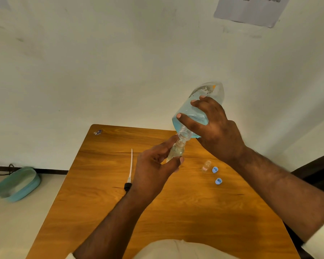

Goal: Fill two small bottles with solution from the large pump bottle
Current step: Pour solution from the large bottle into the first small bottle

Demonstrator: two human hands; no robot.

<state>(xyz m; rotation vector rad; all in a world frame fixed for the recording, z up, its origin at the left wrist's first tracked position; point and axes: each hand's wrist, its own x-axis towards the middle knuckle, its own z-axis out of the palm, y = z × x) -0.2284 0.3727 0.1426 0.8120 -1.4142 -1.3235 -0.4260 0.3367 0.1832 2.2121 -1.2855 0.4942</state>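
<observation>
My right hand [212,126] grips the large clear bottle [200,103] of blue solution, tipped neck-down above the table. Its open threaded mouth [184,134] meets the mouth of a small clear bottle [176,150], which my left hand [153,171] holds tilted between thumb and fingers. A second small bottle [206,166] stands uncapped on the table to the right. Two blue caps [215,169] [218,181] lie beside it. The pump head with its long white tube [130,167] lies on the table to the left of my left hand.
The wooden table [120,212] stands against a white wall. A small wrapper scrap [98,132] lies at its far left corner. A teal basin [18,184] sits on the floor to the left. A paper sheet [251,10] hangs on the wall.
</observation>
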